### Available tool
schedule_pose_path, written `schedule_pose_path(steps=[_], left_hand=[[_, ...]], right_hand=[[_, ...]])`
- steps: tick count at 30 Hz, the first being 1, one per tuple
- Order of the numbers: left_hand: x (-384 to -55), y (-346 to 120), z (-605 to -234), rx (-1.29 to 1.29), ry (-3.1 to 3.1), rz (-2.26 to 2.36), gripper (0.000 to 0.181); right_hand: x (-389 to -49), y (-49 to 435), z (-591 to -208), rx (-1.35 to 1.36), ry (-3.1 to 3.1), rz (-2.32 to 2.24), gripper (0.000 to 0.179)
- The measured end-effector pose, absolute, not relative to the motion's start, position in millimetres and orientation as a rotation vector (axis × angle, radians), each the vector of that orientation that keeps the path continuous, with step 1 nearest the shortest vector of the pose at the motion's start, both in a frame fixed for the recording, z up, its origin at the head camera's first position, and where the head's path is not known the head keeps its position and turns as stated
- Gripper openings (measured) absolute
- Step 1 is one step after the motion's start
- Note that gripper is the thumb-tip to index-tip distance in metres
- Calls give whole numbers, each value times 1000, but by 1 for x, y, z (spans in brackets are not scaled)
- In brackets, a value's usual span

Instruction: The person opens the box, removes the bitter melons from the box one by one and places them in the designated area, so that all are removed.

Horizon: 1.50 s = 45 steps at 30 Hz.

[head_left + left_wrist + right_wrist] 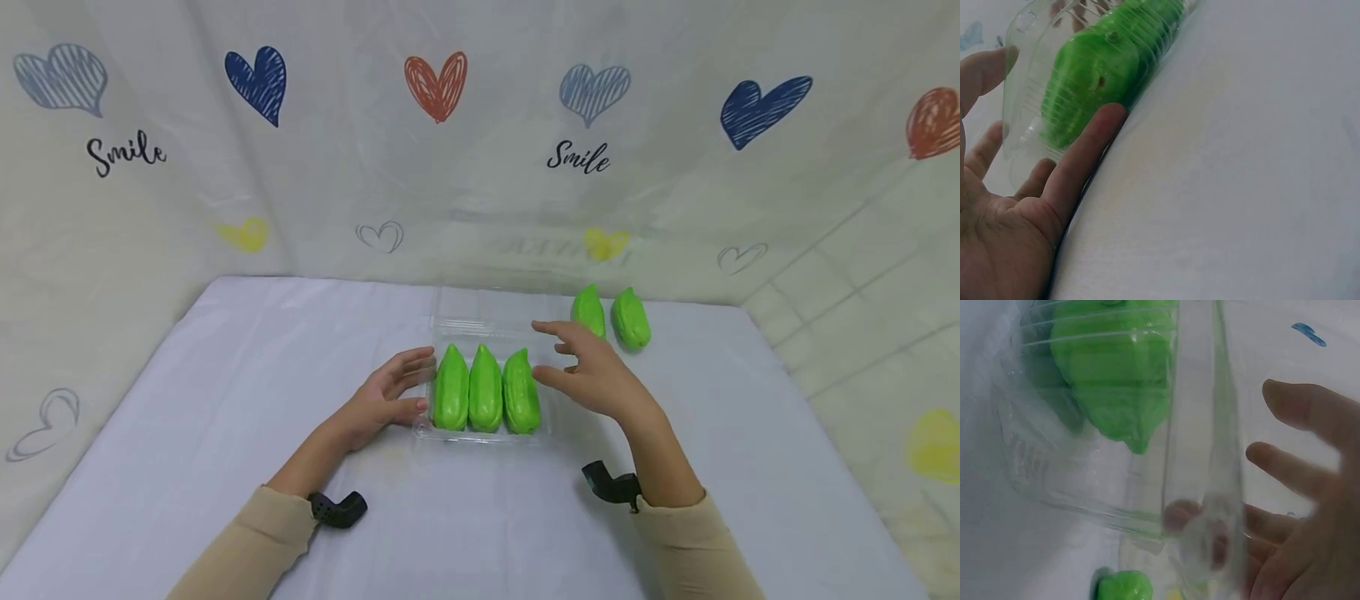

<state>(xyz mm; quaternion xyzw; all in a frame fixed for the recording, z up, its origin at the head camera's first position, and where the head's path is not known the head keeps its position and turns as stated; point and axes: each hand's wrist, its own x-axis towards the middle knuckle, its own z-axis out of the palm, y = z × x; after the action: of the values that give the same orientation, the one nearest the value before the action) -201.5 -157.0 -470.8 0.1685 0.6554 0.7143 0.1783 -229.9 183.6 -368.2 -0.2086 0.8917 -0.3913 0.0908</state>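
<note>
A clear plastic clamshell box lies on the table with its lid folded back. Three glossy green gourds, ridged and pointed at one end, sit side by side inside. My left hand is at the box's left wall with fingers spread, and the left wrist view has a fingertip close to the bottom edge. By the right side of the box hovers my right hand, fingers apart and nothing held. In the right wrist view, some of its fingers show through the clear plastic wall.
Two more green gourds lie behind my right hand near the table's back edge; the hand partly covers one. A white cloth covers the table. Behind it hangs a pale backdrop printed with hearts.
</note>
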Motion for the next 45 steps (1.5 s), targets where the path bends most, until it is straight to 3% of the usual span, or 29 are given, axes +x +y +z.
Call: schedule_pose_path(steps=[45], left_hand=[[-198,-156,-470,459,1829,2020,79]], right_hand=[[-221,160,-389,-790,2645,-870,74]])
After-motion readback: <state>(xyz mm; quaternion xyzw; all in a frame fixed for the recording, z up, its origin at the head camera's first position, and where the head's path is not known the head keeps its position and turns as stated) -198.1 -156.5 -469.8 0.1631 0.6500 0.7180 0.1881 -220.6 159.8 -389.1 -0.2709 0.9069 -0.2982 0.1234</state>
